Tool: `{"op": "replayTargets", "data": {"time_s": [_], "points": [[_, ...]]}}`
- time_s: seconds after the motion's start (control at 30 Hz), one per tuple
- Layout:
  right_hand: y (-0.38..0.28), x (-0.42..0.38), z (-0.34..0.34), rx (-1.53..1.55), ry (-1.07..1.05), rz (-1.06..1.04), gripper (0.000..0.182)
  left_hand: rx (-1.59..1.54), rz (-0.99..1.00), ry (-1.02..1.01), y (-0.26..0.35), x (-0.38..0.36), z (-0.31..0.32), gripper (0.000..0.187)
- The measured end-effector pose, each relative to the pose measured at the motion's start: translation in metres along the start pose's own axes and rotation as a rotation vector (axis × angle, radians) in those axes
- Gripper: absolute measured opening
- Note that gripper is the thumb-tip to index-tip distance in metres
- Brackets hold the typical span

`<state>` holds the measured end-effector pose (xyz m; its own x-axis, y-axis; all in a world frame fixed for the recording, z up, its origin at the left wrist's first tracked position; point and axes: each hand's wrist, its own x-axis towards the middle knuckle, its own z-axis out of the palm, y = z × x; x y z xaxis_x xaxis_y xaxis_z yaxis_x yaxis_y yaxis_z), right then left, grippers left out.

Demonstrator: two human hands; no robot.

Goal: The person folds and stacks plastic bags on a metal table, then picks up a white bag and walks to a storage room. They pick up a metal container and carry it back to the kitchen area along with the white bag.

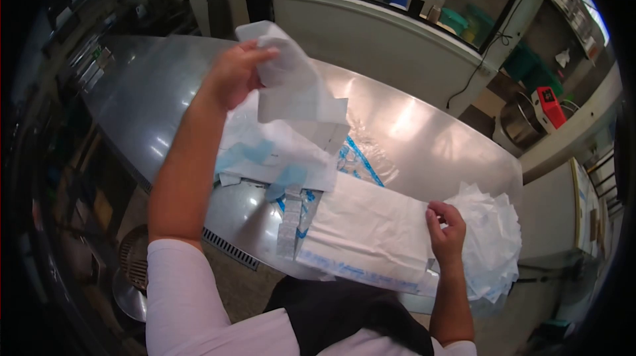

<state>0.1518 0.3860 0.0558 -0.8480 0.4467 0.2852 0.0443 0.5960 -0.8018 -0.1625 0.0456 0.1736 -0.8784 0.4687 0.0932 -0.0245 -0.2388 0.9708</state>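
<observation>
Head view. A brushed stainless-steel table (424,117) spans the scene, its far edge running beside a pale wall (391,48) and its near edge passing close to the wearer's body. Two bare hands are at work above it. The left hand (238,74) is raised over the left half, thumb and fingers pinching one translucent white rectangular sheet (291,81), which hangs rightward and down over a spread of white papers (291,160); the number of layers there cannot be told. At least two pale-blue, thin scraps (258,151) show on that spread. The right hand (448,230), fingers bent and thumb close to the index finger, lies at the right edge of a flat white rectangular bag-like piece (374,223) with blue printing along its near border; whether it grips this piece cannot be told. Just right of that hand stands one fanned pile of white, crinkled sheets (489,243), too overlapped to count. Beyond the flat piece lies clear plastic film (374,157) with blue bands. Open steel extends from this film to the far edge, and another broad stretch reaches the left end.
</observation>
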Motion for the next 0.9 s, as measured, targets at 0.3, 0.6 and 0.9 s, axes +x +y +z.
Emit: {"op": "replayTargets", "data": {"time_s": [0.3,0.6,0.9], "points": [[-0.004,0.032,0.030,0.271,-0.140,-0.074,0.062,-0.863,-0.494,-0.755,-0.126,-0.122,0.232,0.078],[-0.009,0.004,0.053,-0.070,0.118,-0.244,0.070,-0.708,-0.533,-0.649,-0.139,-0.136,0.228,0.096],[-0.026,0.002,0.025,0.347,0.062,0.046,0.062,-0.273,-0.375,-0.260,-0.152,-0.151,0.230,0.030]]}}
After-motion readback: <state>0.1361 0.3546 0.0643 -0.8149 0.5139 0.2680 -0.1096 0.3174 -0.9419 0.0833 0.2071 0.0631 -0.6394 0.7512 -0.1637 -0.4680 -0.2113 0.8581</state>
